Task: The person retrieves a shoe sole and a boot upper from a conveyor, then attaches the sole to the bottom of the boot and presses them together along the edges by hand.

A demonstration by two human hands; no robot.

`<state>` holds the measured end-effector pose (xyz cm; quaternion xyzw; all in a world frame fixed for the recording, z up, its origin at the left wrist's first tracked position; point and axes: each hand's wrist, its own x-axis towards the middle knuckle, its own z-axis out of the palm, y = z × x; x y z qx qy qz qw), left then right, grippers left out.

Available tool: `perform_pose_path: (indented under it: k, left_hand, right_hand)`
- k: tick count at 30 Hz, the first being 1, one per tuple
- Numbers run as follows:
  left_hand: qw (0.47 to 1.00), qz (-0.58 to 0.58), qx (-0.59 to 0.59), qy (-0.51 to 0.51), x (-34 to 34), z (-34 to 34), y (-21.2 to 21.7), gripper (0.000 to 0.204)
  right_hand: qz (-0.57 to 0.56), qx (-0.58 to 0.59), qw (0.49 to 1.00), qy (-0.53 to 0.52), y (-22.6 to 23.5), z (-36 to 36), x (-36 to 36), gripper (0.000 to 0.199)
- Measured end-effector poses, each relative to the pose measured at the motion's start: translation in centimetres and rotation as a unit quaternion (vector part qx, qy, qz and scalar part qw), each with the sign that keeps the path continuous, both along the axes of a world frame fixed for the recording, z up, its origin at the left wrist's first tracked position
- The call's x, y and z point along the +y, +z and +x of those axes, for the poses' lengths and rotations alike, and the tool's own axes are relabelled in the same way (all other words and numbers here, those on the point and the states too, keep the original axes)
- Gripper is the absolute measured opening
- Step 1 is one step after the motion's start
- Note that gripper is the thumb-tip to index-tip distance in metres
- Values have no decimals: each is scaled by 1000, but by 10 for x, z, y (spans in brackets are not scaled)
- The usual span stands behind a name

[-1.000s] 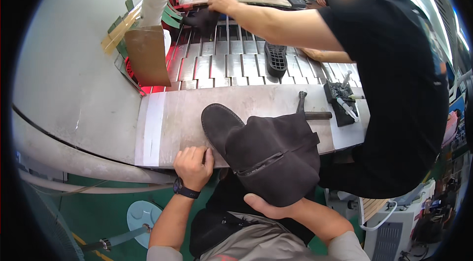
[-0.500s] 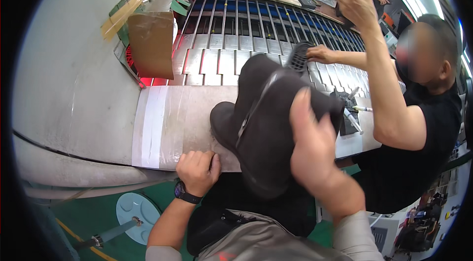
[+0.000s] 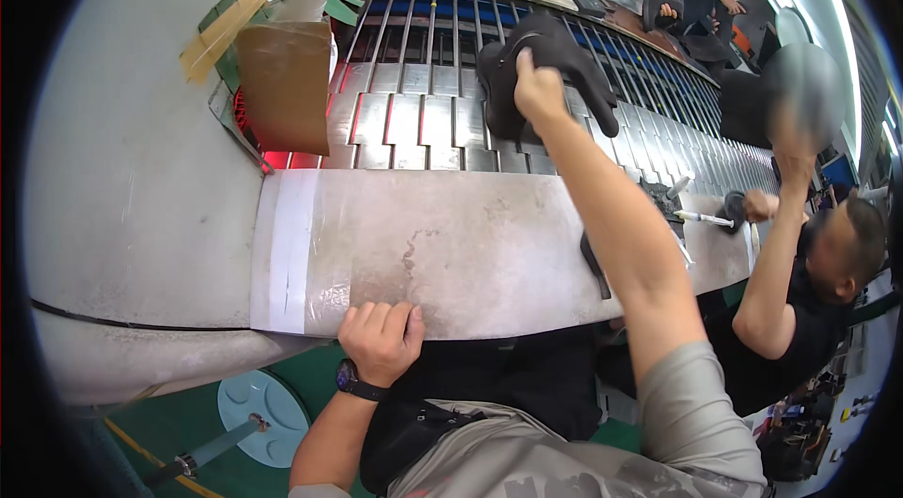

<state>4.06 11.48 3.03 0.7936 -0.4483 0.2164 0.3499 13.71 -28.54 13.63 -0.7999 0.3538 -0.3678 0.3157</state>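
Right hand (image 3: pixel 539 89) is stretched far forward, arm nearly straight, fingers clamped on a black shoe upper (image 3: pixel 541 65). The upper hangs limp from the grip, its dark flaps drooping either side of the fist, directly over the slatted metal conveyor (image 3: pixel 414 117). Whether its lower edge touches the slats cannot be told.

Left hand (image 3: pixel 381 340) stays low at the near edge of the bench (image 3: pixel 442 249), fingers curled over the rim, thumb on the right side, holding nothing but the edge itself. A dark wristwatch (image 3: pixel 350 380) sits on that wrist.

Bench top is a worn, pale grey sheet with a strip of white tape (image 3: pixel 287 253) running front to back near its left end. A dark tool handle (image 3: pixel 594 268) lies on the bench just beside the right forearm, partly hidden by it.

Beyond the bench the conveyor runs away in rows of silvery plates, then dark bars. At its left rim stands a brown cardboard panel (image 3: pixel 285 84), with a red glow at its foot.

To the right, a co-worker in a black shirt (image 3: pixel 800 338) stands against the bench end, 1 arm raised, the hand (image 3: pixel 755 206) near a small white-handled tool (image 3: pixel 704 217). Further people work at the conveyor's far end, too small to detail.

A pale blue round disc (image 3: pixel 252 409) lies on the green floor below.
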Motion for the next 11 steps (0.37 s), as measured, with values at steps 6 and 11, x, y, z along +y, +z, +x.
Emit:
perform_pose_path:
  k: [6,11]
  left_hand:
    - [1000,-2,-13,-8,-3,3,-3,9]
    - [1000,2,-22,-1,-5,3,-9,9]
  right_hand:
    - [95,66,993,34,-61,-52,1,60]
    - [145,70,973,165,-79,-154,60,56]
